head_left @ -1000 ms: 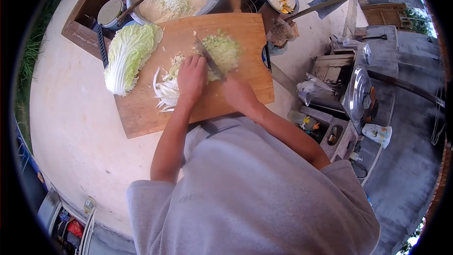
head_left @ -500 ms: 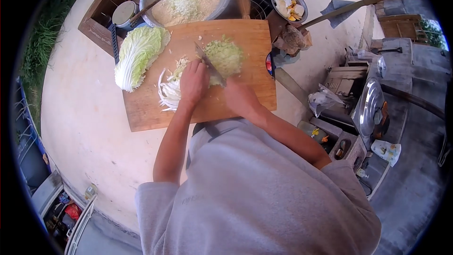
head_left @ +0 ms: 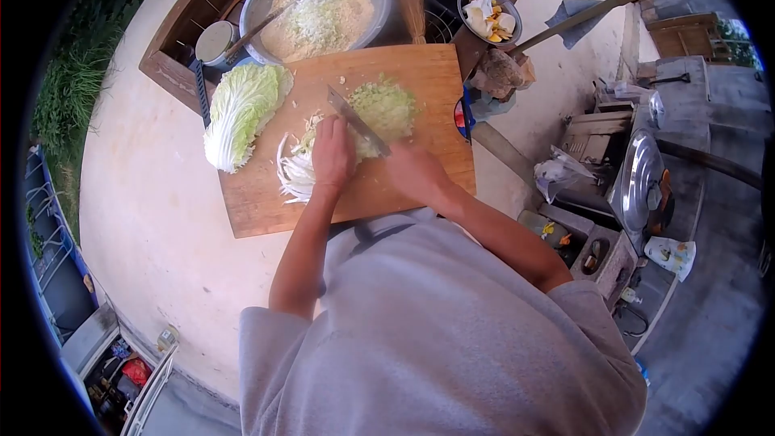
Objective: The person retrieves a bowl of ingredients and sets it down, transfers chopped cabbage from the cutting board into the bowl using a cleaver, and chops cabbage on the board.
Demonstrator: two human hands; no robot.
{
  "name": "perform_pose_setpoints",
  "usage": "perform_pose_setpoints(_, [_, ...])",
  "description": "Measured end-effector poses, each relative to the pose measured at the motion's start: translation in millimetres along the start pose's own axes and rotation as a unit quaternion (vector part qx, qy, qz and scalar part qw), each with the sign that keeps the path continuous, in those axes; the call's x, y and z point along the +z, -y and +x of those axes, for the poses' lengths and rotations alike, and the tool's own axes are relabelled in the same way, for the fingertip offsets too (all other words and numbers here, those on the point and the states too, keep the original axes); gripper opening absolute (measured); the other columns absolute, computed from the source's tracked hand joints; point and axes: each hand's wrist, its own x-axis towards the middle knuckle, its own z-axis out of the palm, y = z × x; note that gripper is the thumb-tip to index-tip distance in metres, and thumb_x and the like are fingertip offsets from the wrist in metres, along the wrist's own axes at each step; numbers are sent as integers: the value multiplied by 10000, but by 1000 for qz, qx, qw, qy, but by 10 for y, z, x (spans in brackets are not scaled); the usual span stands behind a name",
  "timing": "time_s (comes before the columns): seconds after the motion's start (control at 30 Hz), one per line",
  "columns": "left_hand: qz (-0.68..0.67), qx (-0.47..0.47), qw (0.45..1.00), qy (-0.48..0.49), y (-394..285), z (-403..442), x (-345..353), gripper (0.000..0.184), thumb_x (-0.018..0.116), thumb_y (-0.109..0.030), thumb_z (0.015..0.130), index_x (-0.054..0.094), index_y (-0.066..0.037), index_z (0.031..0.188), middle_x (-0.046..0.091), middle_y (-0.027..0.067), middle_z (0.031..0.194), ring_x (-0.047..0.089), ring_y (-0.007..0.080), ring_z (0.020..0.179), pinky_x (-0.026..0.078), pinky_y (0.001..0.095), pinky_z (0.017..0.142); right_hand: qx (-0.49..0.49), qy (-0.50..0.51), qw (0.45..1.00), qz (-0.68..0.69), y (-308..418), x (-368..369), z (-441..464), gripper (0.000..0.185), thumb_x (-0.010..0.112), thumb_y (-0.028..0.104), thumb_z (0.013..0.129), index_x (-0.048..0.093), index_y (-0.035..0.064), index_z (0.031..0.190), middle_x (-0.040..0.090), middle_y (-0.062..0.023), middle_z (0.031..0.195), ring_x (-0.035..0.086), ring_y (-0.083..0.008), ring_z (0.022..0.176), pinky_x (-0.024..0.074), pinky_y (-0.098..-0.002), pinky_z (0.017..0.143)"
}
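Note:
My right hand [head_left: 414,173] is closed on the handle of a knife [head_left: 358,123], whose blade slants up and left over a wooden cutting board [head_left: 404,198]. Beside the blade, my left hand [head_left: 333,151] presses down with its fingers together on cabbage strips, partly hidden under it. White cabbage strips [head_left: 295,173] lie just left of that hand. Finely chopped green cabbage [head_left: 389,105] is heaped right of the blade. A large piece of napa cabbage [head_left: 245,113] rests at the board's upper left edge.
Behind the board stands a large metal basin [head_left: 379,0] with a crumbly mixture and a stick. A lidded jar [head_left: 216,42] is left of it. A small bowl [head_left: 490,16] of peelings and a straw brush [head_left: 410,6] are at the back. A pot lid [head_left: 640,182] is at right.
The view has shifted slightly. The knife blade stands a little farther from my left hand's fingertips, tilted up and left. Both hands keep their holds.

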Motion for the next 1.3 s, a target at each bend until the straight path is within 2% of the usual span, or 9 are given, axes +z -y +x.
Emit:
perform_pose_setpoints(0.13, [12, 14, 1000, 21, 95, -6, 27, 179, 571, -24, 803, 514, -11, 972, 530, 184, 968, 518, 377, 930, 459, 458, 838, -10, -10, 1000, -12, 56, 125, -95, 173, 577, 123, 892, 518, -26, 954, 645, -255, 689, 643, -479, 688, 505, -580, 649])
perform_pose_setpoints(0.37, [-2, 6, 999, 47, 200, -18, 34, 182, 581, -55, 810, 508, -22, 973, 522, 182, 975, 518, 360, 932, 463, 445, 836, 8, -79, 993, -83, -181, 784, 224, 182, 559, 176, 944, 528, -3, 951, 623, -263, 670, 630, -477, 663, 488, -582, 615])
perform_pose_setpoints(0.47, [-34, 1, 999, 21, 194, -12, 15, 173, 571, -57, 823, 499, -13, 974, 514, 191, 976, 512, 378, 933, 453, 460, 831, 42, -106, 992, -46, 121, 485, 66, 179, 554, 174, 945, 527, -2, 959, 625, -269, 688, 629, -481, 688, 483, -583, 626])
perform_pose_setpoints(0.67, [-32, -5, 999, 30, 200, -8, 25, 160, 563, -58, 828, 492, -11, 963, 516, 197, 975, 508, 389, 936, 443, 472, 834, 47, -4, 999, -21, 220, 281, -132, 183, 562, 169, 941, 525, -10, 958, 630, -285, 748, 623, -488, 755, 475, -584, 666])
perform_pose_setpoints(0.8, [-16, -5, 998, 68, 185, 6, 23, 175, 541, -13, 813, 493, 5, 980, 492, 203, 964, 493, 382, 938, 441, 454, 847, 39, -61, 997, -14, 77, 607, 66, 190, 571, 177, 943, 519, -3, 978, 635, -272, 742, 629, -484, 740, 480, -581, 651])
perform_pose_setpoints(1.0, [-47, -6, 998, 33, 151, 16, -13, 169, 565, -47, 822, 528, -13, 984, 540, 193, 974, 521, 392, 952, 445, 476, 838, 53, -126, 990, -21, 86, 658, 155, 202, 559, 211, 960, 514, 18, 999, 632, -260, 701, 628, -484, 699, 480, -588, 626])
perform_pose_setpoints(1.13, [-110, -11, 989, 98, 256, 119, -104, 65, 566, -42, 884, 607, -7, 920, 586, 195, 970, 542, 401, 967, 439, 481, 860, 35, -142, 989, -25, 116, 467, -2, 194, 550, 214, 964, 515, 24, 984, 636, -251, 703, 623, -487, 698, 476, -591, 620])
perform_pose_setpoints(1.27, [1, 60, 998, 27, 339, 294, -361, 116, 555, -123, 906, 642, -48, 895, 623, 153, 1040, 555, 377, 1028, 429, 500, 869, 19, -133, 991, -27, 192, 287, -106, 194, 549, 208, 959, 520, 17, 974, 642, -242, 719, 629, -478, 709, 475, -591, 621])
perform_pose_setpoints(1.3, [1, 30, 999, 41, 378, 272, -361, 126, 560, -136, 916, 645, -45, 900, 623, 156, 1047, 554, 379, 1032, 433, 499, 869, 23, -123, 992, -28, 214, 275, -132, 194, 550, 205, 957, 520, 13, 972, 643, -240, 719, 634, -471, 709, 478, -586, 621])
